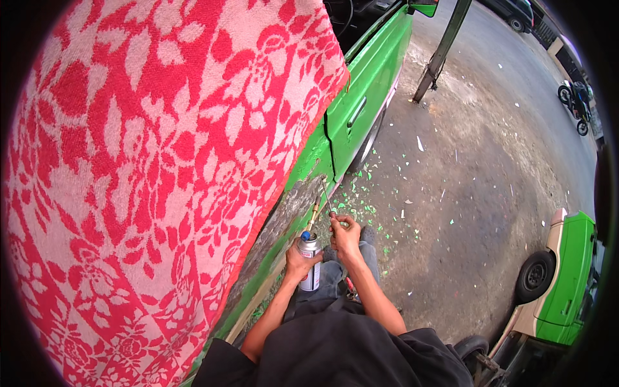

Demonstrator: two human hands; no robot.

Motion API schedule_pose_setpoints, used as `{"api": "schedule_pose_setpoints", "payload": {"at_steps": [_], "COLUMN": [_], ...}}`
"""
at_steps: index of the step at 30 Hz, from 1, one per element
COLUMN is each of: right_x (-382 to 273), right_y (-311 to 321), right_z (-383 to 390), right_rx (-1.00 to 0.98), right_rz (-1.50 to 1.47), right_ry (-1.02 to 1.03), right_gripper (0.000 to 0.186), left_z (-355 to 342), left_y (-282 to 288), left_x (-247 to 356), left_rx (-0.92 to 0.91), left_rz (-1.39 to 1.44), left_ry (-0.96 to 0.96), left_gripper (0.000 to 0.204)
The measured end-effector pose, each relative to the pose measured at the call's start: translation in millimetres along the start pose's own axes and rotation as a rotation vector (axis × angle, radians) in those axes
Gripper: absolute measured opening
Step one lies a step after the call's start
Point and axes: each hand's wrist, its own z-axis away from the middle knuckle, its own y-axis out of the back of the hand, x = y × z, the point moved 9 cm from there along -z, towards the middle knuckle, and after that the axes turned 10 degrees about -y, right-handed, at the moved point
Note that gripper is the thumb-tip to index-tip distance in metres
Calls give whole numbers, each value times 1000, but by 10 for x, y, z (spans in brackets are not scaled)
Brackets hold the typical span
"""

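My left hand (299, 263) is wrapped round the white-and-grey can of a gas blowtorch (311, 280). A blue knob (305, 236) and a brass nozzle (314, 214) sit on top, the nozzle pointing away toward the car's lower side. No flame can be made out. Just right of the nozzle, my right hand (347, 237) is closed on the handle of a thin tool with a slim metal shaft (327, 193); its exact kind is unclear. The shaft reaches up to the green car body (319, 151), beside a grey, stripped patch (293, 203).
A red-and-pink floral towel (161, 161) covers much of the car at left. Green paint chips (361, 200) litter the ground. A post (442, 55) stands beyond the car door. At right are another green vehicle (567, 271) with a wheel (535, 276) and a parked motorcycle (576, 103).
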Motion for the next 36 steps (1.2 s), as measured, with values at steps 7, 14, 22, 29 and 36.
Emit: {"api": "schedule_pose_setpoints", "payload": {"at_steps": [7, 14, 22, 29, 36], "right_x": [-72, -65, -59, -66, -69], "right_y": [-53, -22, -16, -27, -8], "right_z": [-38, -100, -54, -38, -101], "right_rx": [16, 8, 4, 10, 27], "right_rz": [-34, -21, -17, -24, 5], "right_ry": [-20, -16, -50, -43, -7], "right_gripper": [16, 17, 15, 15, 21], "left_z": [24, -22, -23, -3, 2], "left_y": [2, 2, 37, 31, 46], "left_x": [-91, 51, 36, 5, 35], "left_rx": [19, -2, 49, 56, 63], "left_rz": [-41, -38, -28, 30, -10], "left_ry": [-23, -11, -53, -27, -66], "left_gripper": [55, 54, 53, 53, 54]}}
